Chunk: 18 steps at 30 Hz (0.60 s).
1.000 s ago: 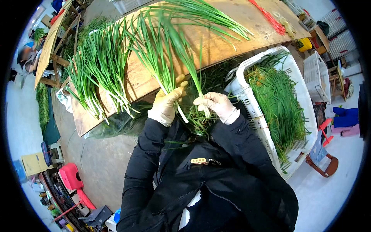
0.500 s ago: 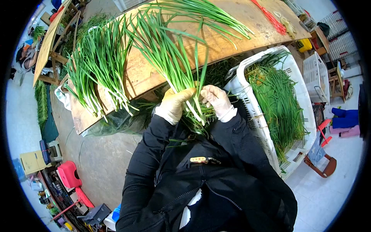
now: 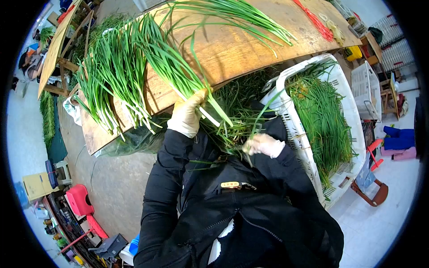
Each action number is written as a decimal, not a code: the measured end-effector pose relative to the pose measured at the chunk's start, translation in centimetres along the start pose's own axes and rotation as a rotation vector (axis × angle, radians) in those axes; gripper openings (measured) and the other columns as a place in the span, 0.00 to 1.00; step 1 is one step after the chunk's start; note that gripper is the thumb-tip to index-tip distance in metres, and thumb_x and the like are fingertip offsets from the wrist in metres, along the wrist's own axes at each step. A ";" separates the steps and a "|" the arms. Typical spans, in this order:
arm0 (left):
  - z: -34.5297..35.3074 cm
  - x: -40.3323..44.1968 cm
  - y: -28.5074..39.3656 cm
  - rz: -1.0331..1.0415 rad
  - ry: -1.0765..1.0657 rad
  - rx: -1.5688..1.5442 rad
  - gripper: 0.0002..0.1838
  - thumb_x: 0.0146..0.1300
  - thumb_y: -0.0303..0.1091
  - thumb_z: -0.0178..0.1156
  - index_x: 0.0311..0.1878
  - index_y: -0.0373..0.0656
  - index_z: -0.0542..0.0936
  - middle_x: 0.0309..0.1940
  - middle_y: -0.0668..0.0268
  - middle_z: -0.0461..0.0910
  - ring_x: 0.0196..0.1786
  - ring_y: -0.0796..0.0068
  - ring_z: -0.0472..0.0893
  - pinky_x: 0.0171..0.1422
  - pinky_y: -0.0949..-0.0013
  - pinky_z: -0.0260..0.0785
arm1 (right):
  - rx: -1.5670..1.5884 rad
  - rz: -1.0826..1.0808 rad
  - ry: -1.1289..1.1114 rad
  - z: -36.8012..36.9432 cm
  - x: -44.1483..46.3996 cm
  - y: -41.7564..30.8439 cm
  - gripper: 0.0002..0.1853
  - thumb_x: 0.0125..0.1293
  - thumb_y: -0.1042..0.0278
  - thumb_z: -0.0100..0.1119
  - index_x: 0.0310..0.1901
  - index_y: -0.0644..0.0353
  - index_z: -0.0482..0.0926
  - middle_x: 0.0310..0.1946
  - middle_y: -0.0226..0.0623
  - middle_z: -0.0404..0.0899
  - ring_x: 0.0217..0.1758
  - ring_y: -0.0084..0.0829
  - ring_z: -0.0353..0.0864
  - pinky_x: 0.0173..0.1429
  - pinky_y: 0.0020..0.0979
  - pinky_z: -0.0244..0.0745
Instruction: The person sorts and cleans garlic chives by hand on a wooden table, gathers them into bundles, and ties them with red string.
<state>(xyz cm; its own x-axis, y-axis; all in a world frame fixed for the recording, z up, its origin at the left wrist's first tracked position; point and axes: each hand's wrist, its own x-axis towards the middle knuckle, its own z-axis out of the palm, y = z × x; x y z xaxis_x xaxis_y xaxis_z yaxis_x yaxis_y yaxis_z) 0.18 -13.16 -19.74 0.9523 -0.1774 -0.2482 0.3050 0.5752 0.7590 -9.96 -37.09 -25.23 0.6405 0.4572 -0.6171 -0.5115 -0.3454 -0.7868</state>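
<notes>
My left hand [image 3: 187,114], in a pale glove, is closed around a bunch of garlic chives [image 3: 172,67]. Their white stem ends stick out below my fingers, and the green blades lie over the table edge. Lower and to the right is my gloved right hand [image 3: 263,145], a little blurred, its fingers pinched on a loose chive blade [image 3: 262,115] that trails up towards the crate. Loose trimmings [image 3: 230,138] lie in a heap on my lap between the hands.
More chive bunches [image 3: 120,71] lie on the wooden table [image 3: 219,58] to the left, another pile [image 3: 250,18] at the back. Red ties [image 3: 315,20] lie at the far right. A white crate [image 3: 290,120] of chives stands at my right. A pink stool [image 3: 80,200] is lower left.
My left hand has shifted left with the bunch. My right hand has come away from the bunch, moving down and right with a loose blade.
</notes>
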 end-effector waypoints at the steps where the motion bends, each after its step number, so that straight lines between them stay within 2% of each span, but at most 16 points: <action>1: -0.2 0.0 -0.3 -0.010 0.017 0.052 0.10 0.51 0.29 0.60 0.36 0.35 0.76 0.27 0.66 0.77 0.22 0.83 0.69 0.24 0.81 0.60 | -0.636 0.193 -0.005 -0.4 0.1 -0.4 0.10 0.64 0.66 0.44 0.38 0.59 0.76 0.34 0.38 0.78 0.29 0.30 0.76 0.31 0.27 0.70; 2: -0.2 0.1 -0.4 -0.019 0.033 0.104 0.11 0.50 0.32 0.60 0.35 0.36 0.76 0.25 0.65 0.76 0.20 0.82 0.69 0.22 0.81 0.60 | -1.096 0.137 0.172 0.0 -0.3 0.6 0.26 0.65 0.47 0.32 0.38 0.62 0.75 0.28 0.40 0.78 0.31 0.39 0.78 0.42 0.35 0.71; 3: 0.2 -0.2 -0.2 -0.102 0.027 0.117 0.10 0.51 0.32 0.61 0.33 0.38 0.75 0.21 0.68 0.74 0.20 0.83 0.69 0.21 0.81 0.59 | -0.988 -0.063 0.264 -0.3 0.4 0.6 0.27 0.64 0.47 0.32 0.40 0.62 0.75 0.30 0.41 0.79 0.33 0.38 0.78 0.43 0.35 0.71; 4: 0.4 -0.3 -0.5 -0.110 0.012 0.100 0.08 0.51 0.29 0.61 0.33 0.38 0.75 0.23 0.68 0.75 0.21 0.82 0.70 0.22 0.81 0.61 | -0.871 -0.259 0.353 -0.5 1.1 -0.8 0.27 0.64 0.47 0.32 0.41 0.62 0.75 0.32 0.42 0.79 0.35 0.36 0.78 0.44 0.34 0.71; 5: 0.6 -0.3 -1.0 -0.107 0.019 0.083 0.08 0.51 0.28 0.62 0.33 0.38 0.76 0.23 0.68 0.76 0.22 0.81 0.71 0.24 0.80 0.62 | -0.687 -0.416 0.417 -0.5 1.7 -2.2 0.30 0.64 0.42 0.31 0.42 0.61 0.75 0.32 0.42 0.78 0.37 0.37 0.78 0.45 0.33 0.70; 6: 0.7 -0.3 -1.6 -0.105 0.025 0.068 0.08 0.50 0.27 0.63 0.33 0.38 0.76 0.24 0.69 0.76 0.23 0.80 0.72 0.26 0.79 0.62 | -0.388 -0.494 0.405 0.1 1.2 -5.3 0.29 0.63 0.41 0.35 0.41 0.62 0.75 0.30 0.39 0.78 0.37 0.33 0.77 0.43 0.29 0.71; 8: 1.1 -0.6 -2.0 -0.135 0.004 0.065 0.08 0.49 0.26 0.63 0.33 0.39 0.75 0.24 0.68 0.76 0.23 0.79 0.73 0.27 0.77 0.66 | -0.166 -0.617 0.429 1.1 2.4 -7.4 0.24 0.63 0.46 0.44 0.40 0.62 0.76 0.29 0.36 0.79 0.34 0.28 0.77 0.42 0.25 0.70; 10: 1.0 -0.6 -2.5 -0.127 0.038 0.088 0.09 0.49 0.25 0.63 0.34 0.39 0.75 0.24 0.68 0.77 0.24 0.79 0.74 0.27 0.76 0.67 | 0.132 -0.513 0.218 1.3 4.0 -8.2 0.19 0.61 0.53 0.51 0.40 0.64 0.76 0.29 0.37 0.79 0.34 0.24 0.76 0.41 0.23 0.70; 11: 0.8 -0.6 -2.5 -0.125 0.040 0.090 0.09 0.49 0.25 0.63 0.34 0.39 0.75 0.24 0.68 0.77 0.24 0.79 0.74 0.27 0.76 0.67 | 0.152 -0.358 0.201 1.0 3.9 -8.5 0.14 0.63 0.63 0.51 0.38 0.67 0.77 0.34 0.35 0.79 0.37 0.19 0.74 0.42 0.21 0.68; 12: 0.7 -0.7 -2.5 -0.121 0.078 0.143 0.08 0.50 0.25 0.62 0.34 0.39 0.76 0.25 0.68 0.77 0.23 0.80 0.74 0.27 0.78 0.66 | 0.152 -0.358 0.199 0.9 4.1 -8.4 0.14 0.63 0.63 0.51 0.38 0.67 0.77 0.34 0.35 0.79 0.37 0.19 0.74 0.42 0.21 0.68; 14: 0.7 -0.7 -2.5 -0.117 0.118 0.193 0.07 0.51 0.26 0.62 0.34 0.39 0.76 0.25 0.67 0.78 0.23 0.81 0.73 0.26 0.81 0.66 | -0.089 -0.400 0.377 0.7 4.9 -7.5 0.12 0.62 0.64 0.52 0.38 0.65 0.77 0.32 0.34 0.78 0.35 0.20 0.75 0.41 0.20 0.68; 15: 0.9 -0.8 -2.5 -0.112 0.157 0.190 0.07 0.51 0.26 0.62 0.34 0.39 0.76 0.25 0.67 0.78 0.23 0.81 0.74 0.27 0.81 0.66 | -0.329 -0.508 0.541 0.9 5.1 -7.4 0.11 0.61 0.65 0.52 0.38 0.63 0.77 0.31 0.34 0.78 0.34 0.21 0.75 0.39 0.21 0.69; 16: 1.0 -0.8 -2.5 -0.107 0.195 0.188 0.08 0.50 0.26 0.62 0.34 0.38 0.76 0.25 0.67 0.78 0.23 0.81 0.74 0.27 0.81 0.66 | -0.330 -0.506 0.541 1.2 5.3 -7.3 0.11 0.61 0.65 0.52 0.38 0.63 0.77 0.31 0.34 0.78 0.34 0.21 0.75 0.39 0.21 0.69; 18: 0.4 -0.4 -3.1 -0.086 0.158 0.218 0.09 0.50 0.27 0.63 0.35 0.38 0.76 0.26 0.67 0.78 0.23 0.80 0.74 0.28 0.80 0.67 | -0.423 -0.630 0.883 1.6 5.6 -7.2 0.08 0.58 0.67 0.52 0.36 0.60 0.78 0.31 0.38 0.78 0.35 0.32 0.77 0.40 0.27 0.70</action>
<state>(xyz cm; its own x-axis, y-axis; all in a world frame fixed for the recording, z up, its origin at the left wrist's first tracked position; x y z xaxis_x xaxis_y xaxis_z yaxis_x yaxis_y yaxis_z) -1.13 -15.16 -21.78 0.9148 -0.0816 -0.3956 0.3959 0.3755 0.8380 -3.62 -30.69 -23.02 0.9748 -0.0273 0.2215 0.1646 -0.5822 -0.7962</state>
